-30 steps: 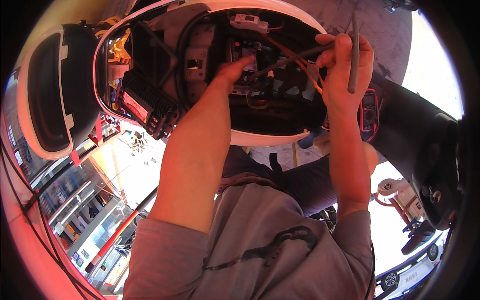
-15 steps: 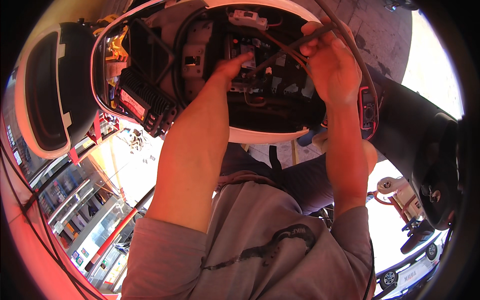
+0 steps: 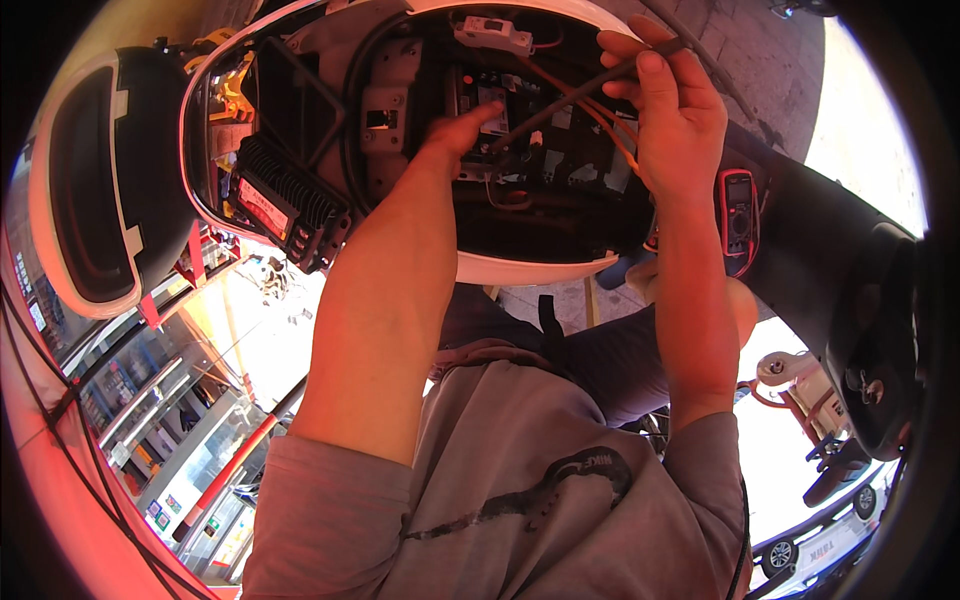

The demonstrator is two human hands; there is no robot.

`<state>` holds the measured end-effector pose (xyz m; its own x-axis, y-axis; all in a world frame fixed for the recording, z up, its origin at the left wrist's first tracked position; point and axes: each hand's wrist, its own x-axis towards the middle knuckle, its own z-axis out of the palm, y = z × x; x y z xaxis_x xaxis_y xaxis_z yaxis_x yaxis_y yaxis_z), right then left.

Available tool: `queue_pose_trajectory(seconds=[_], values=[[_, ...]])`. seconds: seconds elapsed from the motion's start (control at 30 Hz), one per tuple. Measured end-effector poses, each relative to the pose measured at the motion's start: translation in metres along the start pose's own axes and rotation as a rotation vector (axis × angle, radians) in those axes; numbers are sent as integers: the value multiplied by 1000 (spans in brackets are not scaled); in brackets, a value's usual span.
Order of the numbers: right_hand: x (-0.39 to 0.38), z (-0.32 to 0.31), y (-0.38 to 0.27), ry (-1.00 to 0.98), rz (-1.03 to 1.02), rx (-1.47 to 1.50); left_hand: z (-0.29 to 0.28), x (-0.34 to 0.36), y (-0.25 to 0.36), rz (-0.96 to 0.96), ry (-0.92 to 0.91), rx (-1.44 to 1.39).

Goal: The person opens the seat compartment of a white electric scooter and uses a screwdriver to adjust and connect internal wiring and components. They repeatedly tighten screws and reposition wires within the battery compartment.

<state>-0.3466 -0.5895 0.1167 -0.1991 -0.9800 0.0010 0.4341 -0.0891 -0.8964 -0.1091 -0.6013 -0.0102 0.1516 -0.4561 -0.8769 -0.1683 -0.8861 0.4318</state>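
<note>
In the head view, my left hand (image 3: 458, 131) reaches into the open scooter compartment (image 3: 525, 230), touching a dark battery-like unit (image 3: 478, 95); its thumb or finger is stretched out, the other fingers are hidden. My right hand (image 3: 668, 115) has its fingers curled round a long dark cable or tube (image 3: 560, 103) running down toward that unit. Orange wires (image 3: 605, 125) pass under the right hand. A white switch box (image 3: 490, 35) sits at the compartment's far wall. A black finned box (image 3: 285, 205) lies at the left end.
A red-cased multimeter (image 3: 738, 210) is right of the compartment, on dark bodywork (image 3: 810, 240). A black-and-white top case (image 3: 90, 180) stands at the left. My knee (image 3: 735, 305) is below the compartment. Another scooter (image 3: 800, 400) and a car (image 3: 820, 530) show at lower right.
My right hand has shifted left and farther up, and the end of the dark tube it holds has swung from near upright to slanting. My left hand stays nearly in place.
</note>
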Motion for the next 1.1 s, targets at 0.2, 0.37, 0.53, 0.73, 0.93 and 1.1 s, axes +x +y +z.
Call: queue_pose_trajectory(seconds=[0.2, 0.37, 0.53, 0.73, 0.93, 1.1], values=[[1, -10, -9, 14, 194, -528, 3, -10, 5, 4, 57, 32], [-4, -8, -4, -64, 44, -270, 3, -5, 2, 4, 44, 2], [-6, -12, -3, -71, 156, -569, 4, -9, 4, 16, 50, -9], [-5, -18, -10, -124, 252, -329, 2, 6, -3, 3, 71, -15], [-1, -23, -16, -123, 163, -411, 1, 11, -6, 0, 82, -49], [0, -28, -14, -39, 187, -345, 2, 9, -4, 26, 32, -64]])
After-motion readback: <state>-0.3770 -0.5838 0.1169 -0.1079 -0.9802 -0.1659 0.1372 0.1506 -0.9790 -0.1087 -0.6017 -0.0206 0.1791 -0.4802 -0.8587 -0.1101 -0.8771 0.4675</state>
